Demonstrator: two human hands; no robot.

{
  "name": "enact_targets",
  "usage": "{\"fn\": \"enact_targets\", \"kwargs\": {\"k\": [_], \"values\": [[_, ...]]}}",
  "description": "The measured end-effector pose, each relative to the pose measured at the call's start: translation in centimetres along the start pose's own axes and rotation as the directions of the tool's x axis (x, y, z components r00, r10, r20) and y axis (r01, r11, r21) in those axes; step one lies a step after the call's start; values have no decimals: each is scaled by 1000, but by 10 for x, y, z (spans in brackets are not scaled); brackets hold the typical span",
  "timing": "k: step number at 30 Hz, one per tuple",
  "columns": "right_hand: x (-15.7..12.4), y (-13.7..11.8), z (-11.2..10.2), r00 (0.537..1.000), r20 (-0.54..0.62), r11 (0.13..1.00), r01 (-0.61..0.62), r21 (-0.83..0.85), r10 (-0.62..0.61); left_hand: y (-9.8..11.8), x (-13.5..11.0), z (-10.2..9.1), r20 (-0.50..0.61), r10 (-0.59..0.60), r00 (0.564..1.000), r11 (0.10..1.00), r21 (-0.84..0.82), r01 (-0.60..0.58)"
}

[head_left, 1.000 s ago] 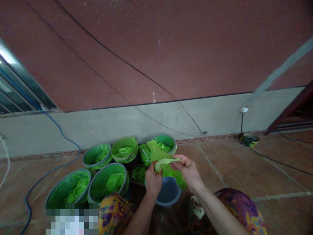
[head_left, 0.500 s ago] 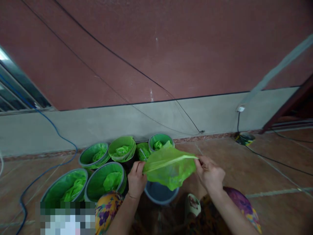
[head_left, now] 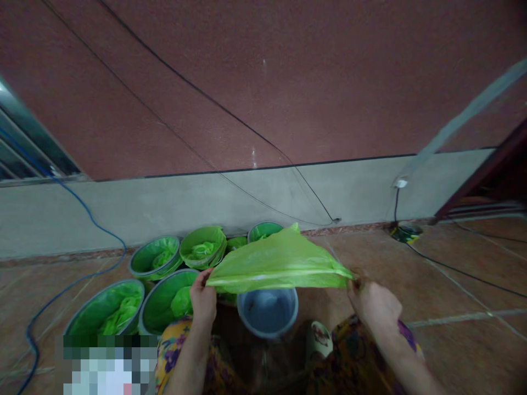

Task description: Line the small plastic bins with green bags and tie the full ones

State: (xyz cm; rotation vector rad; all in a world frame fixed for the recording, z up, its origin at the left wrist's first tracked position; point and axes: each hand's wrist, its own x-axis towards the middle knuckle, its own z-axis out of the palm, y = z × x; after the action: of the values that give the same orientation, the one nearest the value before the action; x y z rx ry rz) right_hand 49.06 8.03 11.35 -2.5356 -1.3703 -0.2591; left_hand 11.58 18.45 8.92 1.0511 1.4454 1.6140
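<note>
A thin green plastic bag (head_left: 280, 263) is stretched wide between both hands, just above an unlined grey bucket (head_left: 267, 311) on the tiled floor. My left hand (head_left: 203, 300) pinches the bag's left corner. My right hand (head_left: 373, 304) pinches its right corner. Both hands are closed on the bag's edge. The bag hides the far rim of the grey bucket.
Several grey buckets lined with green bags (head_left: 171, 300) stand to the left and behind, near the grey wall base. A blue cable (head_left: 78, 281) loops on the floor at left. Black cables and a socket (head_left: 401, 184) are at right. My patterned clothing (head_left: 181, 356) fills the bottom.
My hands have drawn apart, spreading the crumpled bag out wide and flat over the grey bucket. The view has shifted slightly.
</note>
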Motion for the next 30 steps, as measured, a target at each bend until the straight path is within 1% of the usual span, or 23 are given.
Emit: {"fn": "enact_targets", "kwargs": {"k": [2,4,6,9,11,13,16,19,23,25,26,28,30], "values": [[-2,-8,11,993,-54,995,103,0,-103,6,-9,10,62,-35,997,995,-88,40],[-3,-18,22,970,-107,975,221,11,-219,14,-17,20,112,-41,993,994,-99,52],[-5,-29,32,942,-82,944,329,41,-325,23,-23,27,138,-47,989,992,-106,62],[-9,-43,44,913,-20,907,408,107,-408,33,-30,33,144,-75,987,989,-114,92],[-11,-51,49,912,-30,901,409,145,-410,37,-34,35,148,-90,985,990,-94,104],[-11,-56,52,926,-78,911,378,168,-370,39,-38,37,172,-90,981,992,-72,104],[0,-58,50,938,-166,929,331,167,-304,39,-42,37,221,-73,973,995,-51,86],[18,-51,40,927,-248,942,316,116,-281,37,-44,36,265,-61,962,997,-23,69],[41,-28,18,913,-313,960,280,9,-263,33,-44,36,304,-68,950,998,6,69],[48,-16,9,902,-353,962,271,14,-249,32,-45,38,316,-102,943,993,-19,114],[50,-10,6,893,-372,957,288,41,-253,32,-46,39,323,-135,937,987,-41,156],[50,-1,7,870,-393,920,371,126,-297,32,-48,42,327,-211,921,962,-95,255],[44,3,14,854,-378,864,456,214,-357,32,-50,45,327,-273,905,932,-145,333]]}}
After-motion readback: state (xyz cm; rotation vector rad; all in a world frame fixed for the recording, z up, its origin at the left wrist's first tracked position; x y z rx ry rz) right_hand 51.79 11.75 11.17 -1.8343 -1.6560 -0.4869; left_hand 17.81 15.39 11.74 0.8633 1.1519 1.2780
